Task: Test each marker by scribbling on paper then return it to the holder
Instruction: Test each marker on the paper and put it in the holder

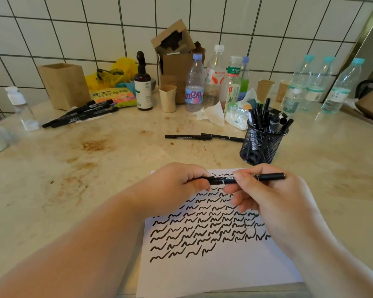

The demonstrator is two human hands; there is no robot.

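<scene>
A black marker (269, 177) lies level above the top edge of the white paper (213, 269), which carries many rows of black scribbles. My left hand (172, 188) grips the marker's left end, where the cap sits. My right hand (267, 198) pinches the barrel near its middle, and the right end sticks out past my fingers. The black mesh holder (261, 147) stands just beyond the paper on the right, filled with several black markers. Two more black markers (202, 137) lie on the counter left of the holder.
A bundle of black markers (80, 114) lies at the back left by a wooden box (65, 86). Plastic bottles (194, 84), paper cups, a pump bottle (143, 82), cardboard boxes and tissue crowd the tiled wall. The counter is stained.
</scene>
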